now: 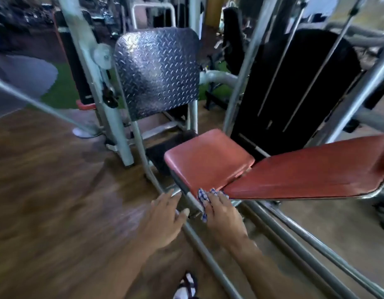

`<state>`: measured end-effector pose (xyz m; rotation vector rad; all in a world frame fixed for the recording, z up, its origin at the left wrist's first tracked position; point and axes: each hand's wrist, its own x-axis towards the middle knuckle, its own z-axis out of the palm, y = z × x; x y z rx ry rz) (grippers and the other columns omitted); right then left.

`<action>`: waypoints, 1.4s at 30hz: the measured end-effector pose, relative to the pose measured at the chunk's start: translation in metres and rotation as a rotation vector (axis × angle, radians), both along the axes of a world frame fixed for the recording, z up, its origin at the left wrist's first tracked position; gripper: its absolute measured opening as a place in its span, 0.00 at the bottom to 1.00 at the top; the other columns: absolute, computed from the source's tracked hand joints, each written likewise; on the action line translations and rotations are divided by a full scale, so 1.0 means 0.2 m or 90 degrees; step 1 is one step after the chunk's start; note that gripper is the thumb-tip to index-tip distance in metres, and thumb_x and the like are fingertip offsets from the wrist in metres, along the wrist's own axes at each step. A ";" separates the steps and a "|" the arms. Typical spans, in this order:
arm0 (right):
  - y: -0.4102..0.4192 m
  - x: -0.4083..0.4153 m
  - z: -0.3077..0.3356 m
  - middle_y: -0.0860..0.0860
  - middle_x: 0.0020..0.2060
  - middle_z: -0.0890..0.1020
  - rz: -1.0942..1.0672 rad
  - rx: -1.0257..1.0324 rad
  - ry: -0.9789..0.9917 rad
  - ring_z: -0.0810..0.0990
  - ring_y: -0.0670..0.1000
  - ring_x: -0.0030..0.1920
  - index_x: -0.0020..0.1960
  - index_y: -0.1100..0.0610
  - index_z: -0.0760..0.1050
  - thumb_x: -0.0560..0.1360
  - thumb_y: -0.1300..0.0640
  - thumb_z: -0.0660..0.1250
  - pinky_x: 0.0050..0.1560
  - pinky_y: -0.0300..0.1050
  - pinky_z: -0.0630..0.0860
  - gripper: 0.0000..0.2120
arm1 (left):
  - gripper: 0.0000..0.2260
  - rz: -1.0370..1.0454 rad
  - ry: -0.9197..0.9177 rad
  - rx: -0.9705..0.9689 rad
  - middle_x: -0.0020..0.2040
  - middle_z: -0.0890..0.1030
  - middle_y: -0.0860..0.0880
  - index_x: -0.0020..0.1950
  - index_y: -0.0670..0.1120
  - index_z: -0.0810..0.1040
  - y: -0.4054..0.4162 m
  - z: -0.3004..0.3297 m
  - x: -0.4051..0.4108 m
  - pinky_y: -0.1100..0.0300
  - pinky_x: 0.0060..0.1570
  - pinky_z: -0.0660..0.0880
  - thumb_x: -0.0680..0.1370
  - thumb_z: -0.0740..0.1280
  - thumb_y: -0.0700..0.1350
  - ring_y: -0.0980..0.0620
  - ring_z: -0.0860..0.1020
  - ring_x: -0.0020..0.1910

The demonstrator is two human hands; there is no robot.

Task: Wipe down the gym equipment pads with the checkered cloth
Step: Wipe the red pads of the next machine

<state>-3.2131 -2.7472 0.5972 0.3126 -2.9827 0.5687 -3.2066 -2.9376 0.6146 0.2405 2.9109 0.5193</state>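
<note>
A dark metal footplate (156, 72) with a raised diamond pattern stands upright on grey frame posts (94, 83) above the brown wooden floor (46, 190). To its right is a black weight stack (294, 89) with thin steel guide rods (279, 72), and behind the machine lies a strip of green turf (61, 91). At the bottom edge is what seems to be a sandalled foot (186, 285), though the view is blurred.

A gym — a weight machine fills the view, with a red padded seat (208, 157) at centre and a long red back pad (312, 171) toward 3 o'clock. A steel diamond-plate footplate (156, 72) stands at 12 o'clock on grey tubular frames (113, 108). A black weight stack (294, 89) with guide rods rises at 2 o'clock — more machines blur behind.
</note>
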 end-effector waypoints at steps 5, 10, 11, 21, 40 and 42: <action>0.15 -0.41 0.06 0.57 0.53 0.82 -0.120 0.006 0.046 0.82 0.61 0.51 0.57 0.59 0.81 0.76 0.54 0.55 0.46 0.54 0.82 0.19 | 0.33 -0.104 0.011 0.027 0.80 0.57 0.49 0.80 0.50 0.56 0.16 0.03 -0.53 0.51 0.77 0.56 0.80 0.46 0.66 0.50 0.56 0.79; 0.31 -0.65 0.19 0.58 0.60 0.81 -0.221 0.106 0.060 0.78 0.59 0.61 0.64 0.60 0.77 0.80 0.56 0.56 0.59 0.55 0.78 0.18 | 0.31 -0.232 0.006 0.050 0.81 0.54 0.50 0.81 0.51 0.52 0.41 0.15 -0.99 0.51 0.77 0.52 0.81 0.47 0.65 0.49 0.53 0.79; 0.36 -0.69 0.22 0.58 0.56 0.82 -0.246 0.096 0.089 0.80 0.60 0.58 0.62 0.61 0.78 0.77 0.60 0.65 0.55 0.55 0.80 0.14 | 0.33 -0.265 0.019 0.054 0.81 0.55 0.49 0.80 0.51 0.53 0.47 0.18 -1.07 0.51 0.76 0.53 0.80 0.45 0.67 0.49 0.55 0.79; 0.79 -0.91 0.70 0.60 0.54 0.81 -0.558 0.206 0.296 0.79 0.62 0.57 0.62 0.57 0.75 0.78 0.55 0.63 0.54 0.57 0.80 0.14 | 0.39 -0.597 0.102 0.230 0.77 0.65 0.46 0.78 0.47 0.63 1.27 0.42 -1.63 0.52 0.74 0.59 0.73 0.42 0.67 0.47 0.63 0.76; 1.48 -0.41 1.27 0.63 0.77 0.58 -0.885 0.685 -0.163 0.51 0.65 0.78 0.75 0.45 0.66 0.77 0.34 0.51 0.73 0.67 0.41 0.30 | 0.30 -0.765 -0.096 0.380 0.82 0.42 0.51 0.81 0.51 0.43 2.42 0.54 -1.17 0.49 0.78 0.45 0.82 0.43 0.62 0.51 0.41 0.80; 1.53 -0.46 1.27 0.61 0.79 0.52 -0.872 0.693 -0.180 0.46 0.64 0.79 0.77 0.42 0.61 0.77 0.31 0.47 0.73 0.68 0.39 0.32 | 0.34 -0.752 -0.094 0.381 0.81 0.40 0.53 0.81 0.51 0.41 2.47 0.45 -1.17 0.50 0.77 0.41 0.79 0.38 0.66 0.54 0.36 0.79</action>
